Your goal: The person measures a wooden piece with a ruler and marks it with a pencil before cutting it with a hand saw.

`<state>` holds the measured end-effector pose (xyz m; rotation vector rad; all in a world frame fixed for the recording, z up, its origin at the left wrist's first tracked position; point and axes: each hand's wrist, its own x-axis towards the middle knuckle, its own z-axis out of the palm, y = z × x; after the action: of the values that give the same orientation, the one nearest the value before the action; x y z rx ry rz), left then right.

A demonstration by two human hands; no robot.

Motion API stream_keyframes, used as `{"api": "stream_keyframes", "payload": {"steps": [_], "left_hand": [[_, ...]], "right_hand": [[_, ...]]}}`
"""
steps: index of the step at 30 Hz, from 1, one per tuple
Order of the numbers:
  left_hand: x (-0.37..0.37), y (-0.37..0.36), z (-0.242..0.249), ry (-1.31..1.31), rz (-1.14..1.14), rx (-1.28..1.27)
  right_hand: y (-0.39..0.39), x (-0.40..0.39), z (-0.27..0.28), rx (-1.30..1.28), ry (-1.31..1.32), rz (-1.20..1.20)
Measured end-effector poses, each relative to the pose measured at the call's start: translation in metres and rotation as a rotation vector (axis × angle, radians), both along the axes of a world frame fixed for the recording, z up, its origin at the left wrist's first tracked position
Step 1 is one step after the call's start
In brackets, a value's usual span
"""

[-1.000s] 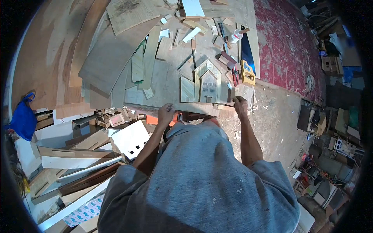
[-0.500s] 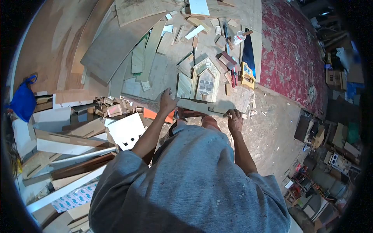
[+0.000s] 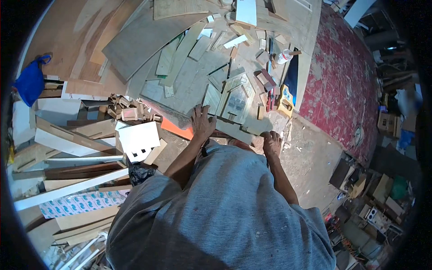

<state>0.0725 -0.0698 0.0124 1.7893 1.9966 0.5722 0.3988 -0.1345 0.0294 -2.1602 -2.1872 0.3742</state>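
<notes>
Near edge of table (image 3: pixel 183 87): pale wood strip (image 3: pixel 232 129), left hand (image 3: pixel 204 123) at one end, right hand (image 3: pixel 272 144) at other. Grip on both: fingers bent; clamped or merely resting, cannot tell. Just beyond strip, crowding it: house-shaped wooden panel (image 3: pixel 238 101), small block (image 3: pixel 260 112). Rightward: yellow-handled saw (image 3: pixel 285 108) beside red-handled tool (image 3: pixel 270 101). Farther up: clear bottle (image 3: pixel 283 56), scattered offcuts (image 3: pixel 236 41). Across left side: large board (image 3: pixel 148 47).
</notes>
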Motion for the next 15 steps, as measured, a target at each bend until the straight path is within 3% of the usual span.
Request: {"api": "stream_keyframes", "payload": {"steps": [6,12,15], "left_hand": [[-0.002,-0.003,-0.004,0.014,0.012,-0.059],[-0.019,0.0,-0.016,0.004,-0.077,0.057],[-0.035,0.008,-0.021,-0.111,-0.115,-0.01]], "right_hand": [[0.021,0.006,-0.001,-0.054,0.026,0.076],[0.026,0.019,-0.001,-0.161,0.075,0.064],[0.021,0.029,-0.007,-0.148,0.101,0.074]]}}
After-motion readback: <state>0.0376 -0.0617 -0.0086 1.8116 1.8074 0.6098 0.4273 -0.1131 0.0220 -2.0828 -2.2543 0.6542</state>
